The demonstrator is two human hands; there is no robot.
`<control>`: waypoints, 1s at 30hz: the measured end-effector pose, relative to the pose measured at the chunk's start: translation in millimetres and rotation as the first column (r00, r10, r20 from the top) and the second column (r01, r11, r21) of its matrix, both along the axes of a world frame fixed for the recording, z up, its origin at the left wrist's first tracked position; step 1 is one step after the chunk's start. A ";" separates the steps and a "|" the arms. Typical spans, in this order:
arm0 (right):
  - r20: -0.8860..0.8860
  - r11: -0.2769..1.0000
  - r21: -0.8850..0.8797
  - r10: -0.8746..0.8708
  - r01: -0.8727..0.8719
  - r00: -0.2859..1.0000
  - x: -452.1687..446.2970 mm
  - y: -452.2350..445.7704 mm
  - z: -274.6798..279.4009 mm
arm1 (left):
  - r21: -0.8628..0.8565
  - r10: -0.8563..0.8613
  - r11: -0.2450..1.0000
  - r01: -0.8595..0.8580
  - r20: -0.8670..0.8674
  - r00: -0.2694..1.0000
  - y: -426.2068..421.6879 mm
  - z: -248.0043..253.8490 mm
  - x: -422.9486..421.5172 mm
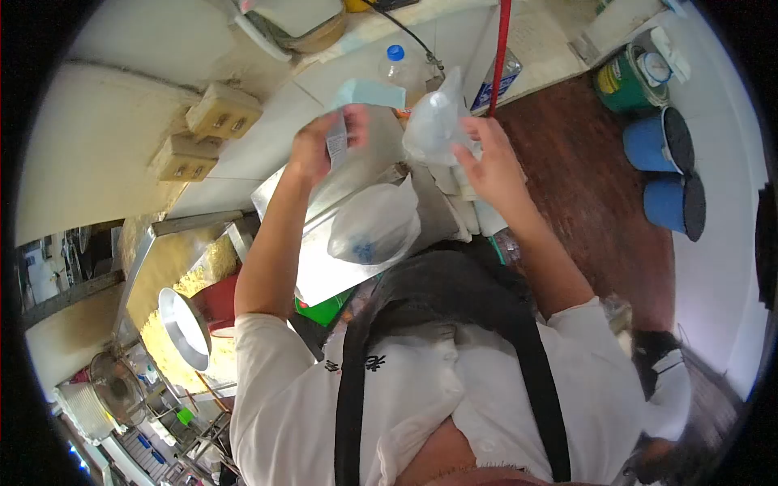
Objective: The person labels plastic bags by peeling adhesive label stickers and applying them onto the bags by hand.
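Note:
My left hand point(318, 144) is raised over the metal counter point(356, 170), its fingers slightly blurred and closed on a small clear plastic packet point(336, 144) with printed text. Fingers apart, my right hand point(496, 162) is beside a filled white plastic bag point(433, 125) with a pointed top; whether the fingertips touch it I cannot tell. Closer to my body lies a second white plastic bag point(374, 223), with something blue showing through at its lower end. Behind my left hand is a pale green box-like pack point(369, 94).
A blue-capped bottle point(397, 71) stands against the tiled wall. At left, a metal bowl point(185, 328) rests in a glass-sided case of yellow popcorn-like food point(154, 336). Blue buckets point(648, 144) line the right wall. Another person's white sleeve point(671, 385) shows at lower right.

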State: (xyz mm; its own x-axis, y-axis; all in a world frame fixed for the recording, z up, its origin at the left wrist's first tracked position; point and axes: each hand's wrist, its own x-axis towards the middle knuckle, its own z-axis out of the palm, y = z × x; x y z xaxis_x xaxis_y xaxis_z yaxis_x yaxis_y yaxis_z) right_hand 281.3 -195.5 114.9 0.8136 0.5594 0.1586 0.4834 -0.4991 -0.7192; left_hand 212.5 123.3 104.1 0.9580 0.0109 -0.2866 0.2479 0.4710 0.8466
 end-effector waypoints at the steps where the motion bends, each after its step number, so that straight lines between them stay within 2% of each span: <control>1: 0.050 0.984 0.146 0.100 -0.106 0.994 -12.0 15.5 23.2 | -0.008 0.073 0.997 -0.073 0.033 0.997 -15.7 31.0 -5.8; 2: 0.114 0.936 0.280 0.189 -0.215 0.975 -22.9 32.7 37.7 | -0.021 0.145 0.989 -0.144 0.066 0.987 -29.9 54.6 -11.6; 4: 0.145 0.854 0.444 0.230 -0.271 0.962 -45.0 75.7 52.1 | -0.046 0.102 0.994 -0.098 0.099 0.990 -43.8 85.5 -25.5; 7: -0.099 0.736 0.634 0.380 -0.236 0.920 -60.9 118.8 61.4 | -0.125 0.125 0.985 -0.115 0.074 0.989 -49.1 97.3 -45.0; 8: -0.175 0.754 0.631 0.371 -0.185 0.912 -62.7 123.1 65.2 | -0.160 0.147 0.978 -0.137 0.053 0.988 -48.0 98.8 -51.6; 10: -0.205 0.834 0.533 0.291 -0.143 0.934 -59.1 131.1 49.1 | -0.126 0.120 0.986 -0.105 0.120 0.985 -50.6 101.8 -71.0; 11: -0.191 0.826 0.550 0.266 -0.121 0.945 -57.2 129.7 43.3 | -0.110 0.101 0.990 -0.085 0.156 0.983 -52.3 102.7 -79.2; 12: -0.178 0.818 0.566 0.240 -0.101 0.954 -56.0 128.5 42.7 | 0.100 0.067 0.992 -0.083 0.152 0.986 -50.2 95.7 -89.3; 14: -0.265 0.825 0.564 0.207 -0.023 0.942 -58.1 128.9 42.6 | 0.498 0.008 0.865 -0.065 0.115 0.993 -42.2 73.4 -110.3; 15: -0.310 0.828 0.560 0.192 0.015 0.931 -61.0 129.7 41.9 | 0.465 0.074 0.878 -0.115 0.107 0.992 -43.3 72.5 -114.6; 17: -0.033 0.885 0.465 0.024 -0.006 0.999 -69.2 130.4 38.6 | 0.399 0.206 0.890 -0.222 0.082 0.975 -50.3 70.6 -120.8; 18: 0.120 0.909 0.417 -0.050 -0.005 0.991 -72.3 131.2 41.1 | 0.441 0.259 0.845 -0.303 0.159 0.953 -53.6 69.7 -121.8; 21: 0.171 0.913 0.404 -0.012 -0.059 0.985 -87.8 121.5 59.2 | 0.485 0.319 0.795 -0.364 0.175 0.931 -58.2 79.3 -125.1; 24: 0.521 0.881 0.328 0.131 -0.340 0.843 -95.4 121.2 81.4 | 0.611 0.245 0.676 -0.411 0.340 0.908 -64.6 78.4 -133.6; 27: 0.408 0.865 0.364 0.185 -0.345 0.894 -101.6 120.6 87.1 | 0.795 0.174 0.485 -0.364 0.320 0.931 -77.3 112.8 -149.4; 29: 0.337 0.861 0.378 0.215 -0.340 0.917 -111.0 114.9 103.8 | 0.860 0.129 0.384 -0.337 0.311 0.942 -75.8 116.1 -161.0; 30: 0.290 0.857 0.380 0.246 -0.347 0.925 -116.4 111.4 111.4 | 0.855 0.110 0.377 -0.355 0.340 0.934 -76.1 116.3 -165.7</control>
State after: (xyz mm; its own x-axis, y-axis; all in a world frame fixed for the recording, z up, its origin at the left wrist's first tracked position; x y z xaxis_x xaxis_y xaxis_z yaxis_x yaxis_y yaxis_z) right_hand 164.9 -84.1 226.3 0.5333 0.6081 0.5881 0.7322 0.0163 -0.6809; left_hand 46.8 47.2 220.5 0.9008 0.3727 0.2228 0.0352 -0.5741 0.8180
